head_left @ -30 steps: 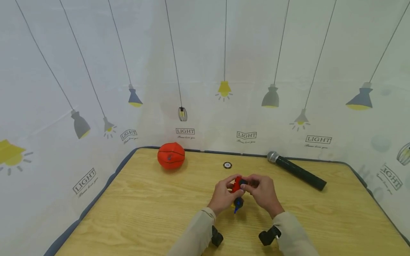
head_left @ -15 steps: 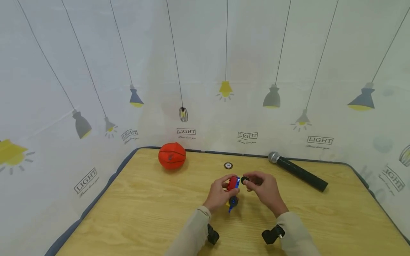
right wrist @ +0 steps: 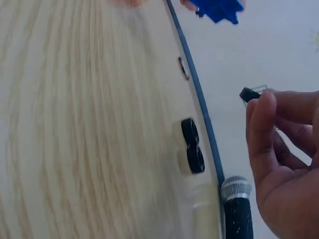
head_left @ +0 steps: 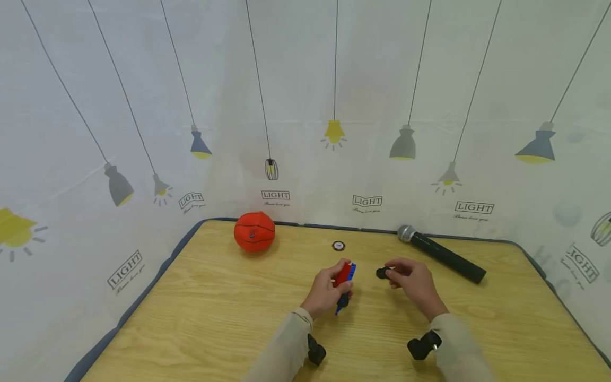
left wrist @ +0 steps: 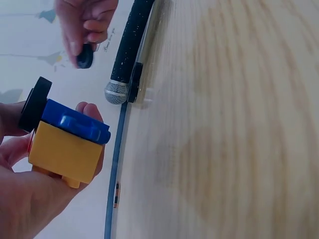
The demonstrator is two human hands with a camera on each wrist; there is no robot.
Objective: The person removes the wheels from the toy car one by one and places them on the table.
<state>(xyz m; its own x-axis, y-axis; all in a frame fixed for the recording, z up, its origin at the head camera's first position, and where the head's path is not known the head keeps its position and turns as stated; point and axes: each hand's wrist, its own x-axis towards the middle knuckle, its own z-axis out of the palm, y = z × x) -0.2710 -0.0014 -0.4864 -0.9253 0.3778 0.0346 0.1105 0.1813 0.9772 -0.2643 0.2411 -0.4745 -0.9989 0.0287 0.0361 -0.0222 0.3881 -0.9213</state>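
My left hand (head_left: 324, 291) grips a small toy car (left wrist: 67, 152) made of red, blue and yellow blocks. One black wheel (left wrist: 36, 104) sits on the end of the car near my fingers, and the blue side (head_left: 352, 271) faces my right hand in the head view. Well apart to the right, my right hand (head_left: 416, 284) pinches a loose black toy wheel (right wrist: 249, 94) between thumb and fingertips. Below it, two more black wheels (right wrist: 190, 131) lie side by side on the table, seen in the right wrist view.
A red ball (head_left: 255, 232) stands at the back left of the wooden table (head_left: 215, 307). A round black-and-white chip (head_left: 339, 245) lies at the back middle. Behind my right hand lies a black microphone (head_left: 444, 255) with a silver head. A white printed curtain (head_left: 305, 106) surrounds the table.
The wheel has come away from the toy car's side, and my right hand has carried it to the right. My left hand has shifted slightly left and turned the car.
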